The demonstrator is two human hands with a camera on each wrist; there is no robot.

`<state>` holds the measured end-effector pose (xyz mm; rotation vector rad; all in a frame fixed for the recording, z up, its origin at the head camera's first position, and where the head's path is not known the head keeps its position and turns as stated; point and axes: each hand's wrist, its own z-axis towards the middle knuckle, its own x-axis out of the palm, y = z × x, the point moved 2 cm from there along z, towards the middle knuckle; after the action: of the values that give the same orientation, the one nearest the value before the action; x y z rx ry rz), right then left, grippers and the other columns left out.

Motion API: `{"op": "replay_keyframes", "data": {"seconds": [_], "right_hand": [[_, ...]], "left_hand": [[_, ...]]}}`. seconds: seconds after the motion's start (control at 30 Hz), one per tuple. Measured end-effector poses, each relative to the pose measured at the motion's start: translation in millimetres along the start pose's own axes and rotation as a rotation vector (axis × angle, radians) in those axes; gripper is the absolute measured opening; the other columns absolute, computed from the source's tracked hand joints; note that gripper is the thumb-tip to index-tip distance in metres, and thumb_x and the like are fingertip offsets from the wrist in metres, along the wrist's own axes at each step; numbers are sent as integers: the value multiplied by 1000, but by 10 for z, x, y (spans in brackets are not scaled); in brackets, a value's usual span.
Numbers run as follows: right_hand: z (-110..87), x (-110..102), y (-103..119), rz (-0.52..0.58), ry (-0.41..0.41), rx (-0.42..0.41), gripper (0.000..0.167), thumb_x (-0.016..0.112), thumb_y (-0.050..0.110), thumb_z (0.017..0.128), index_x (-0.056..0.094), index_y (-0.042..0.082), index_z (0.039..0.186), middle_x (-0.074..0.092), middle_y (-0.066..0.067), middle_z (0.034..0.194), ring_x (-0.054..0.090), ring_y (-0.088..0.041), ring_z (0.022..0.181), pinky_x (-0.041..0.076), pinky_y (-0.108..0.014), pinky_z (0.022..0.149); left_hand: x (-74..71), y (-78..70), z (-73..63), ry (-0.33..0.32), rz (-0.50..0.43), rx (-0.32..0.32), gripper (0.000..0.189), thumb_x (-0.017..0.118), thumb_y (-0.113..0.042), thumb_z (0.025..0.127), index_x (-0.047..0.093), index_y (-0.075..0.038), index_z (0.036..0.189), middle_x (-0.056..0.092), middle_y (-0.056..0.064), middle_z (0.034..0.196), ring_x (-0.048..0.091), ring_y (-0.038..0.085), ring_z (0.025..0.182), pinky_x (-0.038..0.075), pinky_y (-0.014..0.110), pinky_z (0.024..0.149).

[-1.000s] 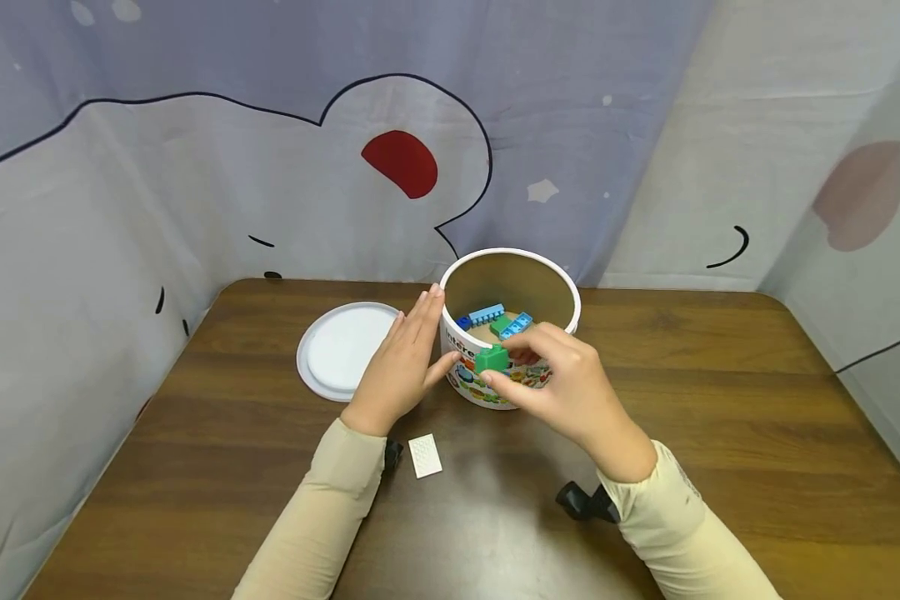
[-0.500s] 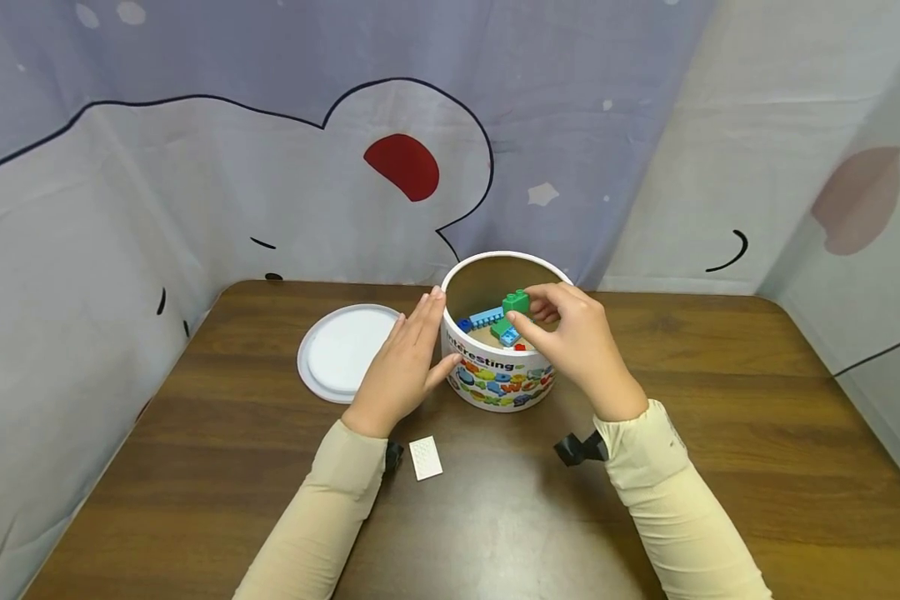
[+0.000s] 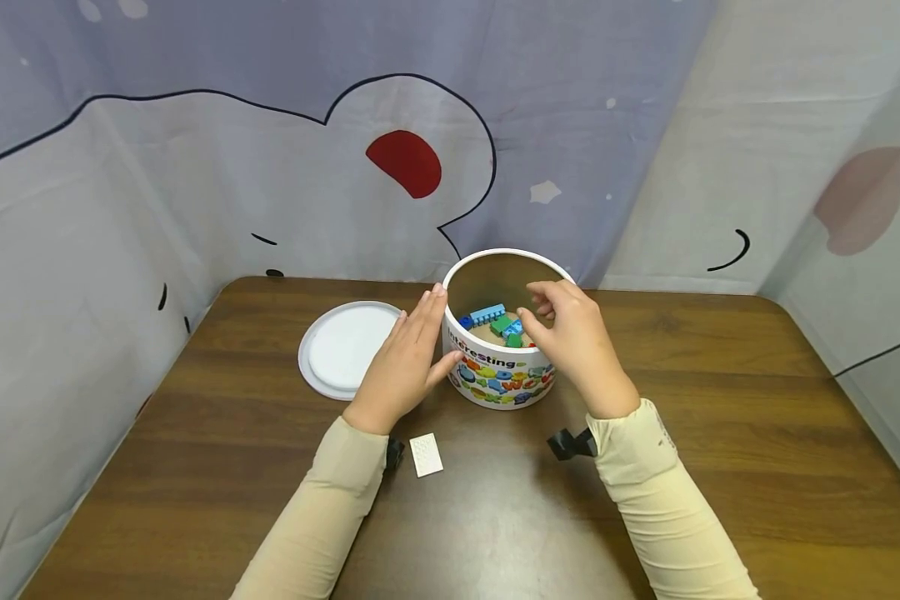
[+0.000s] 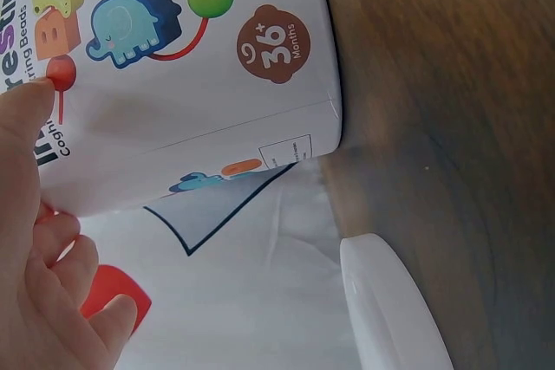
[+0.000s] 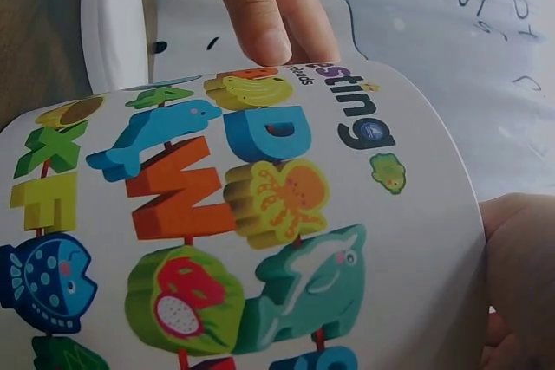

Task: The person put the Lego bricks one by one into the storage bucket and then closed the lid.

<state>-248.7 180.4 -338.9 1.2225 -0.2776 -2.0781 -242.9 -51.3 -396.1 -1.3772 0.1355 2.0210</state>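
Observation:
A round white bucket (image 3: pixel 495 385) printed with colourful pictures stands on the table at the centre of the head view. Against its left side lies my left hand (image 3: pixel 403 367), fingers straight and thumb spread on the wall. My right hand (image 3: pixel 581 346) is over the bucket's right rim, thumb and fingers apart with nothing between them. Down inside sit a green brick (image 3: pixel 513 340), a long light blue brick (image 3: pixel 487 314) and a few others, including a red one mostly hidden by the front rim. In the right wrist view, the bucket wall (image 5: pixel 425 240) fills most of the frame.
The white round lid (image 3: pixel 345 354) lies flat on the table left of the bucket. A small white studded plate (image 3: pixel 426 455) is in front, between the forearms. Behind the wooden table (image 3: pixel 720 400) hangs a printed curtain (image 3: pixel 570 125).
My right hand carried the green brick from in front of the bucket up over its rim and let it go inside. The left hand has stayed at the bucket's side.

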Motion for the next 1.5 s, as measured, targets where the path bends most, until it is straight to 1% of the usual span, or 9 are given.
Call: {"op": "replay_keyframes", "data": {"seconds": [0.2,0.5,0.67,0.77,1.0,1.13,1.23,1.33,1.5], "right_hand": [[-30,20,-13,27,-40,-25,24,72,5,89,70,-5,111,67,-18,94,67,-31,85,55,-43,81],[-85,3,-27,136,-101,-69,16,68,1,89,71,-3,104,66,-13,90,63,-24,82,55,-38,75],[-122,-52,70,207,-99,-129,14,67,-1,88,73,-2,101,67,-9,88,62,-17,79,54,-25,72],[-157,-74,153,247,-65,-209,14,68,-2,87,73,0,100,68,-6,89,61,-13,78,53,-21,71],[-261,-90,373,291,92,-468,15,68,-2,86,73,3,99,68,-2,92,62,-11,79,54,-24,70],[-321,-55,466,278,206,-558,13,69,-1,86,72,3,98,67,-1,90,62,-10,79,55,-25,70],[-354,22,507,235,319,-562,11,71,1,87,71,4,98,65,0,88,61,-14,79,53,-25,71],[-399,135,527,165,447,-534,10,73,6,89,70,4,99,64,0,89,60,-16,79,52,-26,74],[-496,379,522,47,628,-505,17,76,14,90,70,3,102,64,-3,94,59,-14,81,52,-27,77]], "left_hand": [[-4,6,-4,-2,3,1,85,63,-36,102,13,-6,163,16,10,169,16,22,155,20,50,123],[-8,2,-9,-7,1,7,85,63,-36,101,13,-6,163,16,10,169,16,22,155,20,51,122],[-23,5,-13,-4,4,3,83,62,-35,102,13,-6,163,16,9,169,17,21,155,20,50,122],[-33,8,-14,-13,18,8,78,59,-32,104,15,-5,163,18,10,168,18,22,155,21,50,122],[-50,20,-14,-36,27,24,67,53,-23,107,19,-5,162,24,10,167,23,23,153,22,51,122],[-57,23,-20,-28,34,24,67,53,-23,107,20,-5,162,24,10,167,23,23,153,22,51,122],[-60,29,-25,-19,40,19,67,53,-23,107,19,-6,162,23,9,167,22,22,154,21,50,122],[-61,30,-24,-9,37,13,66,52,-24,107,19,-6,162,22,8,167,20,21,154,20,49,123],[-58,17,-16,3,28,9,66,49,-24,108,17,-7,163,20,7,168,18,20,154,18,48,123]]}}
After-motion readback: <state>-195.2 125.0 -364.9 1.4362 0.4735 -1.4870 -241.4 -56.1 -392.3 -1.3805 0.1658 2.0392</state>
